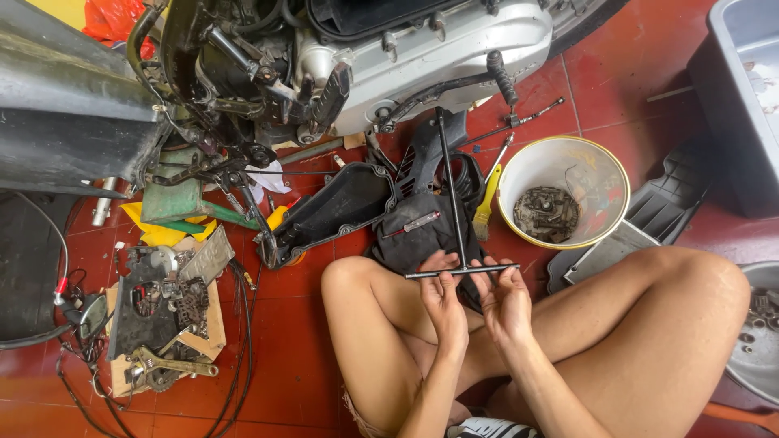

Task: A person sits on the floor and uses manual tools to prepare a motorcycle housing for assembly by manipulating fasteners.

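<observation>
A long black T-handle wrench (451,191) runs from my hands up to the silver engine casing (438,49) of a scooter. My left hand (443,298) grips the left side of its crossbar, fingers curled round it. My right hand (505,298) grips the right side of the same crossbar. Both hands sit between my bent bare knees above the red tiled floor (284,341). The wrench's far tip meets the engine near the kick-start lever (454,81).
A white bucket (519,174) with metal parts stands right of the wrench, a yellow-handled tool (488,203) beside it. Black plastic covers (337,207) lie on the floor. At left, cardboard (166,316) holds metal parts and cables. A grey bin (742,89) stands at far right.
</observation>
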